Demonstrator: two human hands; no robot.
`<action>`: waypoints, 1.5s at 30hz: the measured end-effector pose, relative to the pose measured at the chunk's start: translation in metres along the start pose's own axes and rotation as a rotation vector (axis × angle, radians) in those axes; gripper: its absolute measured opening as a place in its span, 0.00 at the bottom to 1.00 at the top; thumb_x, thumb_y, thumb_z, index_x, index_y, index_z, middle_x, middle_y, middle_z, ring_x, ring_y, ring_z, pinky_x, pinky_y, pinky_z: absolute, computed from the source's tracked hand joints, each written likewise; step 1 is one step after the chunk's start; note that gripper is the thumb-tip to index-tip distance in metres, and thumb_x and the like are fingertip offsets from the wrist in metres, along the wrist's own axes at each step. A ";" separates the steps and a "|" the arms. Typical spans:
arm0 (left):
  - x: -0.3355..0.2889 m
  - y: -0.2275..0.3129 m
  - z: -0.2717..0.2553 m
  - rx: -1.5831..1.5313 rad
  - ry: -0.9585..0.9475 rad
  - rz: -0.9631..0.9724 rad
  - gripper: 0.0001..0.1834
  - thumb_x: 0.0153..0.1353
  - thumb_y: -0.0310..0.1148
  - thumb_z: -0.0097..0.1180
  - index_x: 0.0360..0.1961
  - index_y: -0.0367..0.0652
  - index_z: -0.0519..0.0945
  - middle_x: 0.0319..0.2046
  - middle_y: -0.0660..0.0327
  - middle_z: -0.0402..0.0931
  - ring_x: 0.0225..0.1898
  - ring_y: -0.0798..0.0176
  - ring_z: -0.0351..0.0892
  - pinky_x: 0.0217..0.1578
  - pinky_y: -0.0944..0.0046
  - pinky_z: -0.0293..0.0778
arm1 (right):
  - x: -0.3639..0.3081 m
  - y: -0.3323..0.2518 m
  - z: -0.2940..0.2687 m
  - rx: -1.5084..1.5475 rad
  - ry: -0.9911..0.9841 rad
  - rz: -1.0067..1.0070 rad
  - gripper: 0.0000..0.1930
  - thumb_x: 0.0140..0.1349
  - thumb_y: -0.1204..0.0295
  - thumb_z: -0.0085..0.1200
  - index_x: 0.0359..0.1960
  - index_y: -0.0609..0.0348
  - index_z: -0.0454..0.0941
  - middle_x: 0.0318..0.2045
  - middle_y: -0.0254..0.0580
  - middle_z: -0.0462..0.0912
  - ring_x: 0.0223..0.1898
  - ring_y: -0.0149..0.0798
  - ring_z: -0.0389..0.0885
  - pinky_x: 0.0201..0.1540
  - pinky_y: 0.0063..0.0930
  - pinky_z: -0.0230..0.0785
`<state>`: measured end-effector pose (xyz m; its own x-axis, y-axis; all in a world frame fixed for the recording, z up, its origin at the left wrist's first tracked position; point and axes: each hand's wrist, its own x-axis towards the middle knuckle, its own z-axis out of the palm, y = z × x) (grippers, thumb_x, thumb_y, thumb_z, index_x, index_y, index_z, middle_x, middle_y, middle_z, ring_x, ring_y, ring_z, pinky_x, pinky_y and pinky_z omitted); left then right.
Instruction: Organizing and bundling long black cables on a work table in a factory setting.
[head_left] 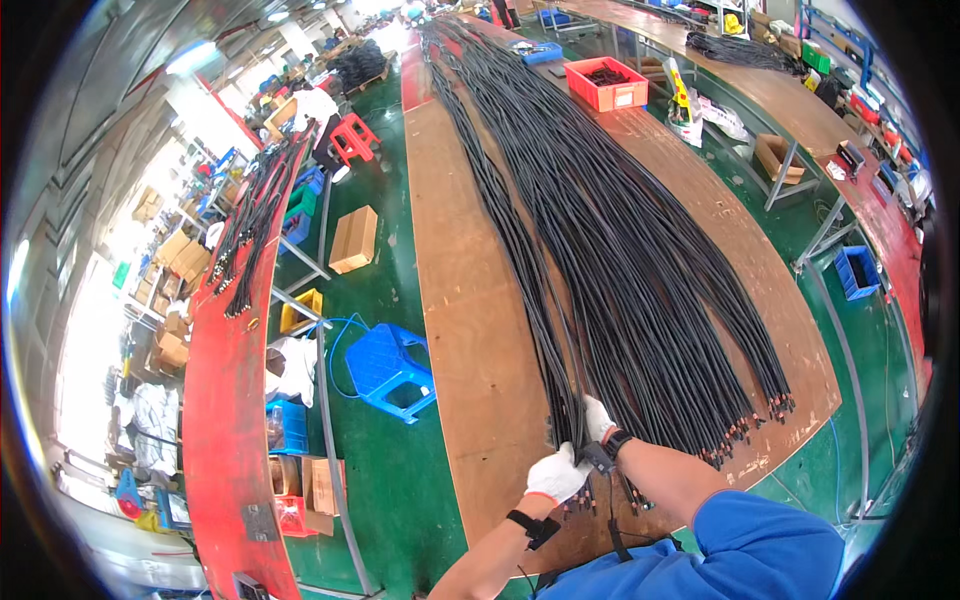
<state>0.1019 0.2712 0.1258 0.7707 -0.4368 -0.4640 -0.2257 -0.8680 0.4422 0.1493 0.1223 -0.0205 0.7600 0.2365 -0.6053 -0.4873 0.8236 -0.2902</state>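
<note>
A long spread of black cables [610, 260] runs down the brown table, with reddish tips at the near ends. Left of it lies a narrower bundle of black cables [515, 270], where both hands are working. My left hand [558, 475], in a white glove, is closed at the near end of this bundle, its fingertips pressed on the cables. Just above, on the bundle's right side, my right hand [598, 418], also gloved, curls around the cables; its fingers are partly hidden. A small dark object [597, 458] beside the hands is too unclear to name.
A red bin [606, 84] with dark parts stands on the far right of the brown table [465, 380]. On the left are a blue stool [390, 372], a cardboard box [354, 240] and a red bench [228, 400]. Another person [318, 110] is near a red stool [354, 138].
</note>
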 end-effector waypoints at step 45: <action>0.005 -0.037 0.070 -1.373 -0.231 -0.330 0.19 0.72 0.33 0.60 0.58 0.32 0.80 0.47 0.54 0.85 0.44 0.59 0.85 0.48 0.56 0.82 | -0.071 -0.036 -0.067 -0.859 0.177 0.005 0.48 0.64 0.55 0.68 0.75 0.74 0.57 0.63 0.61 0.79 0.62 0.47 0.80 0.58 0.43 0.78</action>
<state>0.0722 0.2842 0.0532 0.5308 -0.4070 -0.7434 0.7895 -0.0815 0.6083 0.0843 0.0408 -0.0171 0.7138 0.0968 -0.6936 -0.6999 0.1330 -0.7017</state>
